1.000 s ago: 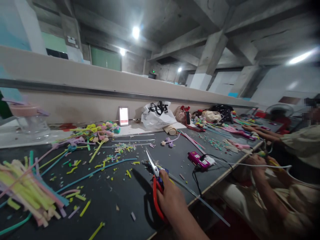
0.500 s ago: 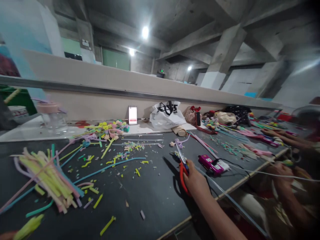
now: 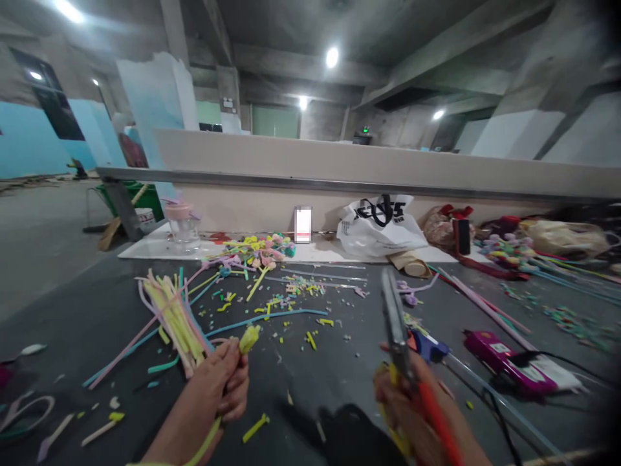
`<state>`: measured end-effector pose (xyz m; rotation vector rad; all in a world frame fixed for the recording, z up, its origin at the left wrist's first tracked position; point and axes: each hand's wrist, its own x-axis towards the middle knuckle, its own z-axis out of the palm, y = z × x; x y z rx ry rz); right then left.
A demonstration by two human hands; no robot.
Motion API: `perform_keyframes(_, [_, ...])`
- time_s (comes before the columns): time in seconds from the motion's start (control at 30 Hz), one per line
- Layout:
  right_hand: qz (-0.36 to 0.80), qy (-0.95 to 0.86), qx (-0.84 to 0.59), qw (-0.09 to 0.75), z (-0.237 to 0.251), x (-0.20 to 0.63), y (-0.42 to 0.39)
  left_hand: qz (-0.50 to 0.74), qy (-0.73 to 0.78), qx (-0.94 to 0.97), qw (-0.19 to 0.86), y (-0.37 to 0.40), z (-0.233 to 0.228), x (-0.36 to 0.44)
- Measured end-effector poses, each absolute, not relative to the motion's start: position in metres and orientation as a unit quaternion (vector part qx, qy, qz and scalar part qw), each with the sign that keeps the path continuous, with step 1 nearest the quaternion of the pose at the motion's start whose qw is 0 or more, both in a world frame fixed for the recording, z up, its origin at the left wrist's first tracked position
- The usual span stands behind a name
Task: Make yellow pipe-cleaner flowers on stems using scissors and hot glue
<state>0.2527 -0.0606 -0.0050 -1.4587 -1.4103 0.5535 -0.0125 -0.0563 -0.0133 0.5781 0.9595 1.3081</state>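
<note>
Now raised, right hand [image 3: 412,408] fingers grip scissors [image 3: 400,330]; left hand [image 3: 220,388] pinches yellow stem [image 3: 249,338].

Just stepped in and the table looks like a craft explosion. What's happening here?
A person at a dark table holds a yellow-green fuzzy stem pinched in the left hand and red-handled scissors in the right hand, blades up and closed. A bundle of pastel stems lies beside the left hand, cut bits are scattered across the middle, and a magenta glue gun lies to the right.
</note>
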Motion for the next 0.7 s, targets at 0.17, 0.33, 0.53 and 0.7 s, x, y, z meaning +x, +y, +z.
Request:
perform_keyframes(0.17, [0.275,-0.725,-0.518,0.362,-0.004,0.217,-0.058,0.562,0.422,0.226,0.674,-0.059,-0.010,0.000])
perform_keyframes(0.33, [0.270,-0.786,-0.488,0.266,-0.001,0.202,-0.055,0.587,0.442,0.277,0.619,-0.053,-0.013,0.002])
perform_keyframes(0.53, [0.266,-0.789,-0.511,0.216,-0.003,0.192,-0.057,0.631,0.489,0.323,0.507,-0.056,-0.015,0.009])
perform_keyframes(0.7, [0.282,-0.797,-0.497,0.195,-0.004,0.183,-0.055,0.606,0.522,0.365,0.477,-0.059,-0.017,0.011])
